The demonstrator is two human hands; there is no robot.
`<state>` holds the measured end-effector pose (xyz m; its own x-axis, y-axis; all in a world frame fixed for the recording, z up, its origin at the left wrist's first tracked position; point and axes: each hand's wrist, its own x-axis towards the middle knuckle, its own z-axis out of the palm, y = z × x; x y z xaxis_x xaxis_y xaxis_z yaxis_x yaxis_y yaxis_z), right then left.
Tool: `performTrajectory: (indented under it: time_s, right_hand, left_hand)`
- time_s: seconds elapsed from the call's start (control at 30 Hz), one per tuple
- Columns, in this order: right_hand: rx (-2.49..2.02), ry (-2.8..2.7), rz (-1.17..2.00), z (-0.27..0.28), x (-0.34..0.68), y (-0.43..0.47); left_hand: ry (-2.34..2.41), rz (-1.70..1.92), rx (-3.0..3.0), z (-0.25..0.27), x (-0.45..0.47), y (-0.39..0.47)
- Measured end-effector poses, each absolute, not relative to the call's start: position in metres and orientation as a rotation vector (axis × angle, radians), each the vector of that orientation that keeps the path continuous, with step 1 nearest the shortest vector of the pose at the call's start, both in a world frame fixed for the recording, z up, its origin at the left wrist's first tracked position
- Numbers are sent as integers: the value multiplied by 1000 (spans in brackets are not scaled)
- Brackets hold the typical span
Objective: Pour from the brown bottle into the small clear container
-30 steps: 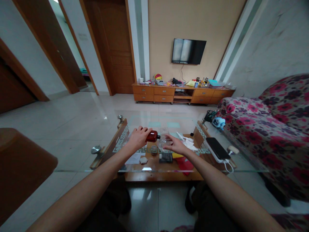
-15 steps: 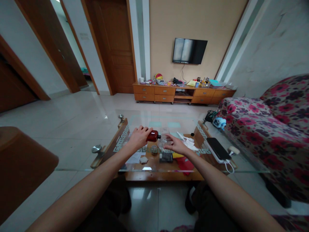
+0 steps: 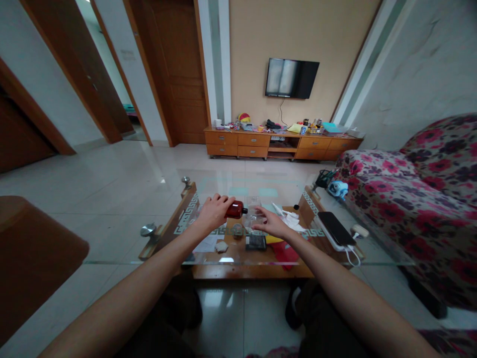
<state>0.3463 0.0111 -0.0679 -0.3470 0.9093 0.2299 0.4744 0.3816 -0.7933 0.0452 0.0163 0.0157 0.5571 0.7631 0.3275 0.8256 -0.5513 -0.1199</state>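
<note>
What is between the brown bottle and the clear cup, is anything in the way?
Nothing visible. The left hand tips the brown bottle sideways, its mouth pointing at the clear cup, which the right hand steadies on the glass table. Only a small open gap shows between the mouth and the cup.

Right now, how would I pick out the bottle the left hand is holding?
Find the glass coffee table before the floral sofa. Over its middle, the left hand holds a brown bottle tipped sideways toward a clear cup. It is the only dark reddish-brown container there.
</note>
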Motion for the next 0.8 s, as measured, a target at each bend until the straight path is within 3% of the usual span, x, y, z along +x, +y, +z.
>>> performTrajectory:
  time_s: [0.8]
  right_hand:
    - [-1197, -1975, 826, -68, 347, 10]
  left_hand:
    - [-1279, -366, -2505, 17, 46, 15]
